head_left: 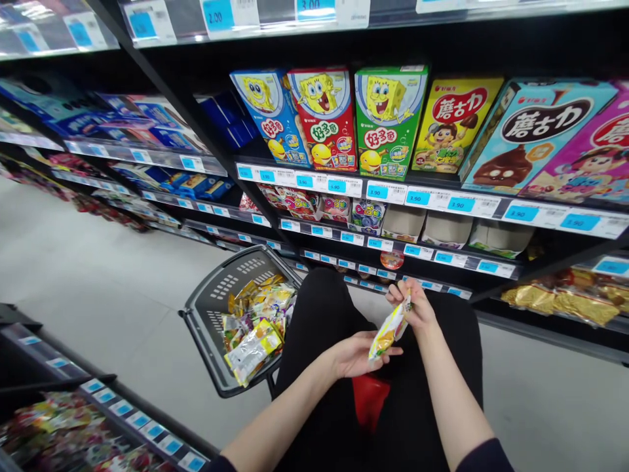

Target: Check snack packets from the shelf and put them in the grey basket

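A small yellow and white snack packet [389, 329] is held between both hands over my lap. My right hand [413, 308] pinches its upper end, fingers closed on it. My left hand [354, 354] lies palm up under its lower end, fingers partly curled against it. A dark grey shopping basket [216, 296] stands to the left of my knees, with several similar snack packets [255, 328] piled inside. My legs are in black clothing, and something red [369, 398] lies on my lap under the hands.
Shop shelves run along the right with cartoon snack boxes [327, 118], a yellow box [451, 124] and blue price tags [388, 191]. Lower shelves hold cups and gold packets [565, 298]. Another shelf with sweets [59, 432] stands at the lower left. The grey floor aisle [98, 275] stretches away to the left.
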Available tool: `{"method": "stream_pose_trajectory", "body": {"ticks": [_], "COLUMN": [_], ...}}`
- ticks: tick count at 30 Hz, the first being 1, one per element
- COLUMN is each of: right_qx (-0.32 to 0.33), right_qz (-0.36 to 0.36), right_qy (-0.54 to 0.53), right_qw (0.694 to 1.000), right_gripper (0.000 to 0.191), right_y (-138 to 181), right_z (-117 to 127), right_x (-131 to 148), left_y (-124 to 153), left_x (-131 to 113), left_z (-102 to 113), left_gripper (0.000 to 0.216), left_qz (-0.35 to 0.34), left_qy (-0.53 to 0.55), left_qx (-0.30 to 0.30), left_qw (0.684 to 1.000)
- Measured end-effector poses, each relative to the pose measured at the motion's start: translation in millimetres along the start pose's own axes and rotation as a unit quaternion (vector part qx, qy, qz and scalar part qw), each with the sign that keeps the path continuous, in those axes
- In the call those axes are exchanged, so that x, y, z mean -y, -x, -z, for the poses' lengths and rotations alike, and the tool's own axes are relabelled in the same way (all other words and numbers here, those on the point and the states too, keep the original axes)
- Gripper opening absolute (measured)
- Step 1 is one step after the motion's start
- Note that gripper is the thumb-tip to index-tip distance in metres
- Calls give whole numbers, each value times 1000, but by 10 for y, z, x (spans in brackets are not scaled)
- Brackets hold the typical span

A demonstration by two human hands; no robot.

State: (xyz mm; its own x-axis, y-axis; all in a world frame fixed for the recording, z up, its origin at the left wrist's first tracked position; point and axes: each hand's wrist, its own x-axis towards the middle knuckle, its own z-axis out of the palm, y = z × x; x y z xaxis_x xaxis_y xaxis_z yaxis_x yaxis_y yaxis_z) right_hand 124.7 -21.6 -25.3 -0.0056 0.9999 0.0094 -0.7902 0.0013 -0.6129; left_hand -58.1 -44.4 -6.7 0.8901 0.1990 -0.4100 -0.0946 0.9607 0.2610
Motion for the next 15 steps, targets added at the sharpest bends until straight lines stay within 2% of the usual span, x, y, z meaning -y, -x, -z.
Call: {"method": "stream_pose_trajectory", "body": {"ticks": [2,4,6,8,11,15], "right_qx": [29,38,20,-9,-24,-48], "right_qz": [-2,5,18,17,-22,-121], "right_qy": [-17,-9,19,64,128,204], "right_qw": [999,999,999,998,991,970], "right_gripper": [25,24,24,35,60,54], "right_y": [11,9,-5,-21,-26,-6], "right_z": [-10,0,10,4,-9,74], "right_x": [28,69,123,190,286,304], "left_y": [-44,-68,-84,-98,-117,-131], "left_x": [22,17,2,-10,-15,-10], "left_z": [27,54,80,101,112,100], "left_gripper": [37,34,33,34,35,36], "left_qz": [2,-38,-99,-151,-221,-288], "left_qy": [4,-18,-50,-89,-141,-173], "left_qx": [-20,-53,-112,-172,-230,-289], "left_qw": [1000,998,988,970,937,896]}}
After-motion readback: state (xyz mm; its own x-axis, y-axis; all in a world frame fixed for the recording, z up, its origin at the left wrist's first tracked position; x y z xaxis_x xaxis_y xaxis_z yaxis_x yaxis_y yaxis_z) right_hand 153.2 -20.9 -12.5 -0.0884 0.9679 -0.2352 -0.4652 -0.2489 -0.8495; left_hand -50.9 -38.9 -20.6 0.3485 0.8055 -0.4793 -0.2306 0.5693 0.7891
